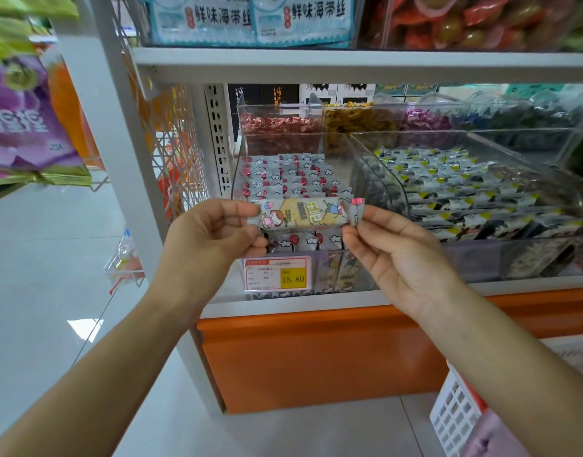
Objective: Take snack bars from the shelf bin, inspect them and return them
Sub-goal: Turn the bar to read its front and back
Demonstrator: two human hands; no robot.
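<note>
A wrapped snack bar [308, 213] with cartoon figures on a pale wrapper is held level in front of the shelf. My left hand [214, 232] pinches its left end and my right hand [392, 245] pinches its right end. Right behind it stands a clear plastic shelf bin [349, 150] filled with several rows of similar bars with red and white wrappers. A price tag [277, 273] reading 15.80 is fixed to the bin's front.
A second clear bin [531, 150] with dark and yellow wrapped snacks sits to the right. Candy bins line the back of the shelf. An orange base panel [316, 357] runs below. Hanging bags [26, 127] are at the left, a white basket [455, 420] at lower right.
</note>
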